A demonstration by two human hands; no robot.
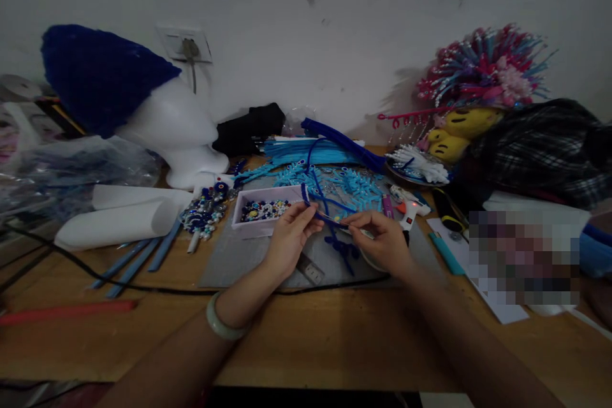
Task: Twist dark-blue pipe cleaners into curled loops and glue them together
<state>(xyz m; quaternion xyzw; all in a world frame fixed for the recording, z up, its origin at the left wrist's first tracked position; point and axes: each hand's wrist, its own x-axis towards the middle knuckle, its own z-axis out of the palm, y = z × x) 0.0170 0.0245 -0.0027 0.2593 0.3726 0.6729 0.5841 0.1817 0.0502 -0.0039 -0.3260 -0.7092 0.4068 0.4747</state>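
Near the middle of the head view, a dark blue pipe cleaner is stretched between my two hands above a grey mat. My left hand pinches one end, a bracelet on its wrist. My right hand pinches the strip farther right, with thumb and fingertips together. Loose blue lengths loop up behind the fingers. Below them hangs a dark blue twisted piece. Just behind my left hand stands a white box of mixed beads. Light blue branched pieces lie behind the hands.
A white glue gun rests right of my right hand. A power strip and black cable cross in front. At left are a foam head with a blue furry cap and white rolls.
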